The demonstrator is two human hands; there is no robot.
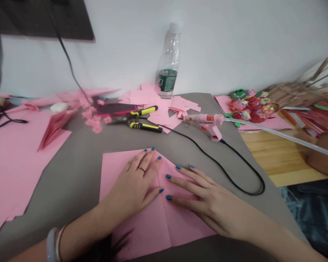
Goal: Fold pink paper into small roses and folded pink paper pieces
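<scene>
A pink sheet of paper (pixel 150 225) lies on the grey table surface (pixel 79 171) in front of me, with a crease down its middle and its top right corner folded in. My left hand (pixel 132 183) lies flat on the sheet's upper left part, fingers stretched out. My right hand (pixel 199 200) presses flat on the folded flap at the right, fingers spread. Both hands have blue nails, and the left wears a ring and bracelets.
Behind the sheet lie yellow-handled pliers (pixel 142 120), a pink glue gun (pixel 207 122) with a black cord (pixel 235 174), a plastic bottle (pixel 169 65) and scattered pink paper pieces (pixel 158 105). More pink sheets (pixel 13 156) cover the left. Paper flowers (pixel 248 107) sit at the right.
</scene>
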